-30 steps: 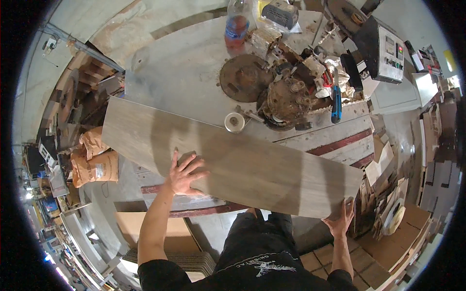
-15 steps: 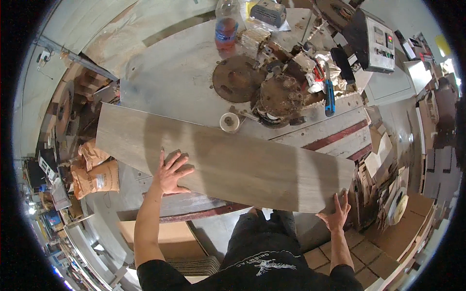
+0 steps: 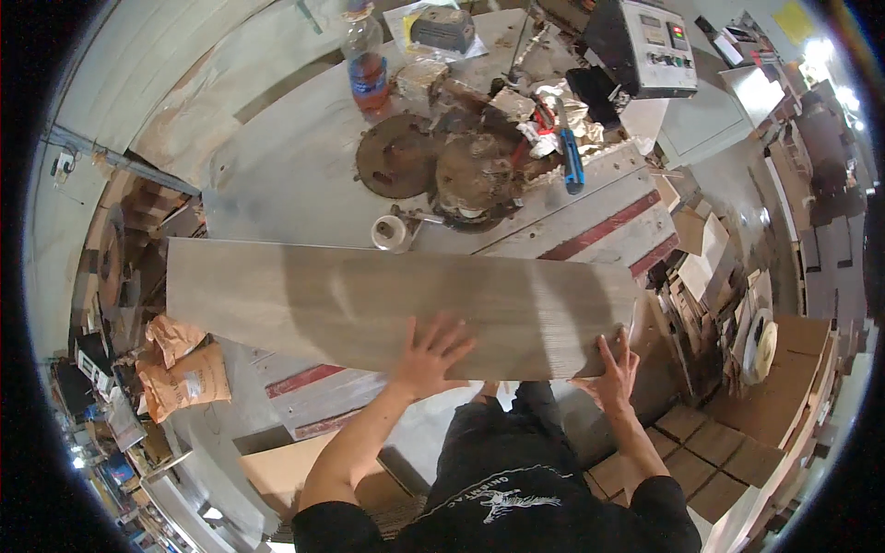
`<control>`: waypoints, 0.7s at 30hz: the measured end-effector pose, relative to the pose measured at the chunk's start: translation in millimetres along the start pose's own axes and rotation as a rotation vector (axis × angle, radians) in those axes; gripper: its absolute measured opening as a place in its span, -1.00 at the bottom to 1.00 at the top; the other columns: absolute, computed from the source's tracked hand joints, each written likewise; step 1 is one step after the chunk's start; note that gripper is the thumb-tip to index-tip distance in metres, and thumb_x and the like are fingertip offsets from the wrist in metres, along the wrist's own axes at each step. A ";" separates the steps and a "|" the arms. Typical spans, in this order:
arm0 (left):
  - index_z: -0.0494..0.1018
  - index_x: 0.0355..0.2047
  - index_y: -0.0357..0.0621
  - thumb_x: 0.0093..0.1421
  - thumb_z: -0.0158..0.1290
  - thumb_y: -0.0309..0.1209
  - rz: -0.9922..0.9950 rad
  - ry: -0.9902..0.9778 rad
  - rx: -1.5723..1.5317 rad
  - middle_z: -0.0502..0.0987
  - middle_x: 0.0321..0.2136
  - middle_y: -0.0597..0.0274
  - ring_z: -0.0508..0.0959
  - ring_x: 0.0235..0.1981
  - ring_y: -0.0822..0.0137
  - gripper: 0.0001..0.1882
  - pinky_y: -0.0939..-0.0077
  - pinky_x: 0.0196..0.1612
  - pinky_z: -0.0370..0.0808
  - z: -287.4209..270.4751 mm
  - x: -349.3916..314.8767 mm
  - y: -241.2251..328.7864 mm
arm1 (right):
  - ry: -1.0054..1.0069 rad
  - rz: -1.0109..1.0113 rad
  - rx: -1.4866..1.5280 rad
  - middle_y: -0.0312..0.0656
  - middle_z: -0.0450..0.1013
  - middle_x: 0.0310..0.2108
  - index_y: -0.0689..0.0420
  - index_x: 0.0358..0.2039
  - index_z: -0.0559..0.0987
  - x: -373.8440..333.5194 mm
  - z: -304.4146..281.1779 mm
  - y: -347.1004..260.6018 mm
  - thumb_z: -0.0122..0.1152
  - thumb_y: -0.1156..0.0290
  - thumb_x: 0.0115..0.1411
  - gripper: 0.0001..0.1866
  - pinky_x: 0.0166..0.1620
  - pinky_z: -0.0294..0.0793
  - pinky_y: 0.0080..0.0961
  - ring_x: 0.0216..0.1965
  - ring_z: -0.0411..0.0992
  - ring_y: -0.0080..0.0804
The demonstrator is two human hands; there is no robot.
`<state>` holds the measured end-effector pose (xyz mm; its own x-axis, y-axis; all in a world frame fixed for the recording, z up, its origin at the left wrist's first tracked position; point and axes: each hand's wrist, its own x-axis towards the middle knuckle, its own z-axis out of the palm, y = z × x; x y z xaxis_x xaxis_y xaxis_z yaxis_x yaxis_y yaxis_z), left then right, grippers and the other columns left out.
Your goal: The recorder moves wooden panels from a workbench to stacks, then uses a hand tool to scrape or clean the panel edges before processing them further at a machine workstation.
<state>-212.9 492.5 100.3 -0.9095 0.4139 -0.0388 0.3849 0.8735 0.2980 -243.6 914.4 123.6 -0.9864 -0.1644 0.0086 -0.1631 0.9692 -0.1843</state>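
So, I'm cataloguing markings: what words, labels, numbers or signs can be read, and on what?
Black shirt: arched white lettering and figure; partly blurred, wording not copied here.
Bottle: blue label, too small to read.
Lower brown sack: pale label, too small.
Control box: panel markings, too small.

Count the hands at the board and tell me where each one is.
2: the left hand, blurred, at the near edge of the board around its middle; the right hand at its near right corner. No other shows.
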 end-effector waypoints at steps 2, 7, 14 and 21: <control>0.37 0.30 0.40 -0.06 0.15 0.43 0.039 0.004 -0.039 0.11 0.45 0.30 -0.08 0.49 -0.09 -0.08 -0.61 0.36 -0.31 -0.1 1.6 -4.0 | -0.023 0.054 -0.025 0.01 0.08 0.45 -0.14 0.24 0.53 0.2 -0.6 1.1 0.68 -0.15 -0.49 0.13 0.18 0.37 0.04 0.13 0.27 0.18; 0.34 0.31 0.49 -0.06 0.13 0.44 -0.088 -0.013 0.087 0.10 0.46 0.37 -0.03 0.49 0.00 -0.09 -0.62 0.35 -0.28 -17.5 -18.5 -14.5 | -0.081 0.136 0.416 0.18 -0.04 0.46 0.01 0.33 0.41 14.6 4.2 10.8 0.63 -0.26 -0.36 0.21 0.32 0.19 0.12 0.28 0.18 0.29; 0.36 0.29 0.51 -0.10 0.14 0.45 -0.118 -0.018 0.081 0.12 0.45 0.42 -0.01 0.49 0.04 -0.08 -0.68 0.33 -0.27 -17.1 -27.2 -34.3 | -0.232 -0.079 0.185 0.29 -0.05 0.41 -0.02 0.36 0.37 17.0 1.9 2.5 0.58 -0.36 -0.40 0.29 0.34 0.07 0.23 0.37 0.03 0.37; 0.35 0.29 0.55 -0.07 0.08 0.49 -0.109 0.010 0.090 0.16 0.43 0.44 -0.03 0.49 0.07 -0.10 -0.65 0.34 -0.32 -22.1 -40.3 -46.9 | -0.194 -0.142 0.103 0.26 -0.01 0.41 -0.16 0.35 0.40 22.9 8.0 -18.1 0.61 -0.30 -0.43 0.24 0.31 0.07 0.22 0.36 0.05 0.33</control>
<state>-197.8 429.2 109.0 -0.9481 0.3128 -0.0568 0.2955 0.9329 0.2057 -263.1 891.6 119.2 -0.9293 -0.3394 -0.1457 -0.2870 0.9118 -0.2939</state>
